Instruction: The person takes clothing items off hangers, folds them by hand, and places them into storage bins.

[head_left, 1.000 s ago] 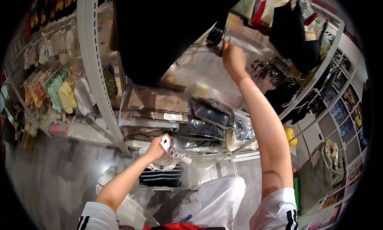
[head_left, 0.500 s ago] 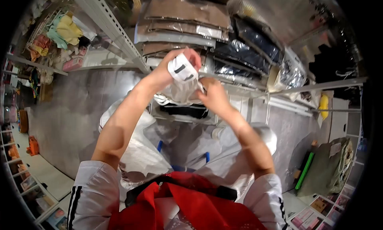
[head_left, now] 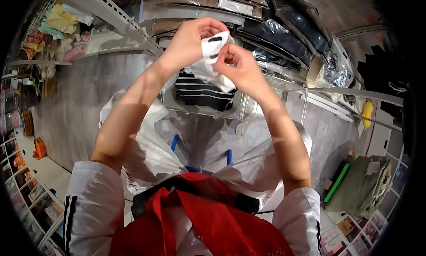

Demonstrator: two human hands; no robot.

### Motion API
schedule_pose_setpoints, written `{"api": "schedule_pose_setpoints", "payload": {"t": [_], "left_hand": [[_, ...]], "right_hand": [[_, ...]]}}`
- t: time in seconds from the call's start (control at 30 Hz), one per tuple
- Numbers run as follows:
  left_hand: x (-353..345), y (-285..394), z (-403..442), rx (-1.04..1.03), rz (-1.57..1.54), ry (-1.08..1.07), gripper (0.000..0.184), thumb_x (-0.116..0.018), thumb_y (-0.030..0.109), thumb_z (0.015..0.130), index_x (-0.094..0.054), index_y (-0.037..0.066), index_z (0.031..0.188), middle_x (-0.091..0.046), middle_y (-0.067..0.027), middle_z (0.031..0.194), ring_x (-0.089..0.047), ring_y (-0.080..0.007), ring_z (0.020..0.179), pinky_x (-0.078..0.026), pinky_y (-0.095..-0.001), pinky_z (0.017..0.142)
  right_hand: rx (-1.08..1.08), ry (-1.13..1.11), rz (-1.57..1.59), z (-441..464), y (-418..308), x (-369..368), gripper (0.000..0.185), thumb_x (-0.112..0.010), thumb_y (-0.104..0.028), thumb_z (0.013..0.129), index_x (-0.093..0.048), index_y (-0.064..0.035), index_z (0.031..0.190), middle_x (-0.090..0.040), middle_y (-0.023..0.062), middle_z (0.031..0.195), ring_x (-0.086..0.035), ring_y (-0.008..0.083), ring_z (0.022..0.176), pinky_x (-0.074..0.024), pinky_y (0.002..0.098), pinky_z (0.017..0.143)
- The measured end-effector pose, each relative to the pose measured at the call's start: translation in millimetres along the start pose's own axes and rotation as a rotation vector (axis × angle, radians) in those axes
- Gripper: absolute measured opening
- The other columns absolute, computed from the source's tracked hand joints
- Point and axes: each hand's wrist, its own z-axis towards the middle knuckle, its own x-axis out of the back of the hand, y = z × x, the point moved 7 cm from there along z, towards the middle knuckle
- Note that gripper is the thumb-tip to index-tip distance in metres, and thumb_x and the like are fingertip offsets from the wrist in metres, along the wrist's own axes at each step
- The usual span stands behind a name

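Note:
A small white sock (head_left: 215,52) with black stripes at one end is held up between my two hands, its lower part hanging down. My left hand (head_left: 195,38) has its fingers curled over the striped end from the left. My right hand (head_left: 242,67) pinches the sock's right side with thumb and fingers. Beneath it, folded black-and-white striped fabric (head_left: 204,94) sits in a clear basket (head_left: 195,112). Part of the sock is hidden behind my fingers.
Bagged brown garments (head_left: 173,25) and bagged dark garments (head_left: 275,38) are stacked on the shelf ahead. A metal upright (head_left: 128,23) stands at left. Blue bars (head_left: 229,157) show between my legs. An olive bag (head_left: 361,185) and a green strip (head_left: 337,183) are at right.
Both hands and the sock have moved up and away from me, and the sock has turned. More of the striped fabric in the basket now shows.

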Motion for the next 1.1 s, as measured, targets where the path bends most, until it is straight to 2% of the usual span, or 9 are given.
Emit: {"api": "schedule_pose_setpoints", "payload": {"t": [0.2, 0.3, 0.43, 0.57, 0.63, 0.77, 0.83, 0.93, 1.1], "left_hand": [[-0.3, 1.1, 8.4, -0.009, -0.095, 0.034, 0.024, -0.053, 0.002, 0.082, -0.056, 0.000, 0.106, -0.059, -0.0063, 0.106, -0.056, -0.0111, 0.094, -0.043, -0.0236, 0.084], [-2.6, -6.9, 8.6, 0.049, 0.020, 0.025, 0.022, -0.050, 0.001, 0.083, -0.056, -0.002, 0.104, -0.060, -0.0072, 0.105, -0.056, -0.0121, 0.095, -0.045, -0.0247, 0.083], [-12.4, -13.5, 7.1, 0.066, 0.081, 0.023, 0.018, -0.051, 0.001, 0.084, -0.057, -0.003, 0.101, -0.061, -0.0081, 0.101, -0.058, -0.0127, 0.093, -0.047, -0.0249, 0.082], [-12.6, -17.5, 8.1, 0.032, 0.084, 0.017, 0.016, -0.053, 0.004, 0.085, -0.057, -0.003, 0.099, -0.062, -0.0089, 0.099, -0.058, -0.0131, 0.093, -0.047, -0.0255, 0.081], [-11.3, -19.7, 6.2, 0.047, 0.111, 0.042, 0.014, -0.053, 0.003, 0.085, -0.057, -0.003, 0.098, -0.062, -0.0086, 0.099, -0.058, -0.0128, 0.092, -0.047, -0.0259, 0.080], [-0.2, -27.0, -12.2, 0.028, -0.097, 0.396, 0.016, -0.048, 0.011, 0.089, -0.055, 0.001, 0.100, -0.059, -0.0033, 0.087, -0.055, -0.0112, 0.080, -0.043, -0.0224, 0.071], [-5.1, -34.6, -32.1, 0.004, -0.248, 0.558, 0.025, -0.046, 0.020, 0.091, -0.046, 0.002, 0.108, -0.052, -0.0052, 0.098, -0.051, -0.0118, 0.088, -0.041, -0.0261, 0.077], [-20.4, -52.1, -40.5, 0.061, -0.179, 0.437, 0.032, -0.047, 0.021, 0.091, -0.041, 0.003, 0.116, -0.048, -0.0079, 0.109, -0.047, -0.0181, 0.100, -0.039, -0.0315, 0.086], [-54.3, -30.2, -34.2, -0.036, 0.425, -0.170, 0.044, -0.053, 0.023, 0.087, -0.040, 0.003, 0.124, -0.051, -0.0161, 0.117, -0.046, -0.0255, 0.112, -0.033, -0.0351, 0.096]], "right_hand": [[-0.066, 0.099, 0.413, 9.5, -18.7, 14.9, 0.010, -0.044, -0.008, 0.087, -0.050, -0.0019, 0.091, -0.058, 0.0107, 0.091, -0.058, 0.0158, 0.076, -0.0472, 0.0238, 0.067], [-0.242, 0.009, 0.478, 10.2, -6.2, 7.3, 0.018, -0.047, -0.013, 0.088, -0.051, 0.0031, 0.095, -0.061, 0.0096, 0.084, -0.059, 0.0144, 0.071, -0.0472, 0.0215, 0.061], [-0.360, 0.209, 0.060, 6.8, 19.6, 29.2, 0.025, -0.054, -0.021, 0.085, -0.058, 0.0029, 0.092, -0.062, 0.0100, 0.082, -0.055, 0.0123, 0.073, -0.0425, 0.0253, 0.070], [-0.400, 0.219, 0.130, 10.2, 46.8, 34.1, 0.024, -0.056, -0.025, 0.084, -0.062, -0.0034, 0.091, -0.062, 0.0029, 0.082, -0.044, 0.0056, 0.068, -0.0300, 0.0191, 0.060], [-0.402, 0.152, 0.334, 10.0, 46.5, 23.7, 0.022, -0.054, -0.018, 0.086, -0.059, -0.0011, 0.098, -0.062, 0.0044, 0.084, -0.052, 0.0092, 0.071, -0.0373, 0.0203, 0.064], [-0.199, 0.079, 0.543, 18.3, 15.6, 17.6, 0.028, -0.049, -0.010, 0.087, -0.050, 0.0030, 0.112, -0.062, 0.0130, 0.095, -0.060, 0.0171, 0.085, -0.0476, 0.0285, 0.078], [-0.123, 0.060, 0.618, 13.8, -24.5, 16.0, 0.030, -0.047, -0.010, 0.087, -0.048, 0.0037, 0.115, -0.060, 0.0167, 0.103, -0.060, 0.0199, 0.090, -0.0481, 0.0314, 0.082], [0.064, -0.041, 0.742, 13.1, -67.3, 19.5, 0.033, -0.047, -0.006, 0.087, -0.043, 0.0075, 0.117, -0.056, 0.0202, 0.107, -0.061, 0.0292, 0.091, -0.0520, 0.0359, 0.078], [0.179, -0.252, 0.818, -4.5, -138.2, 25.2, 0.040, -0.045, -0.014, 0.088, -0.038, 0.0056, 0.122, -0.047, 0.0233, 0.116, -0.059, 0.0305, 0.089, -0.0523, 0.0353, 0.071]]}}
